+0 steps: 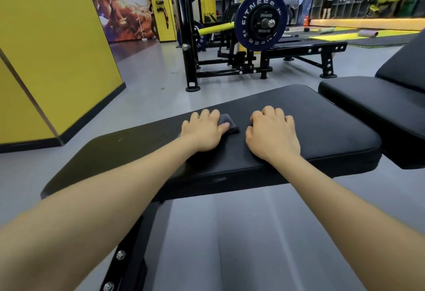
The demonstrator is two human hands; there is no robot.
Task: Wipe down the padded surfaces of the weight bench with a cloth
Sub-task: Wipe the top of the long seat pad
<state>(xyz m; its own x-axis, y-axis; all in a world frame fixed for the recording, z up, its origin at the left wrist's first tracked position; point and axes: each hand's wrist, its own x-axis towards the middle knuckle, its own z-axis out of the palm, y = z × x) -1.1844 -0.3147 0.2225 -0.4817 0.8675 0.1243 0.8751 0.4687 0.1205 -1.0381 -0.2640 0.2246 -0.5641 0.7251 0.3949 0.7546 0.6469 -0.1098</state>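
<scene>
The black padded bench seat stretches across the middle of the view. A small dark grey cloth lies on it under my left hand, whose curled fingers and thumb grip the cloth against the pad. Only the cloth's right part shows past my thumb. My right hand rests on the pad just right of the cloth, its fingers curled and holding nothing. A second black pad adjoins the seat at the right, with a raised backrest pad behind it.
The bench's black metal frame runs down at lower left. A yellow pillar stands at the left. A plate-loaded machine with a blue weight plate stands behind the bench on the grey floor. Mats and shelving with a person lie far right.
</scene>
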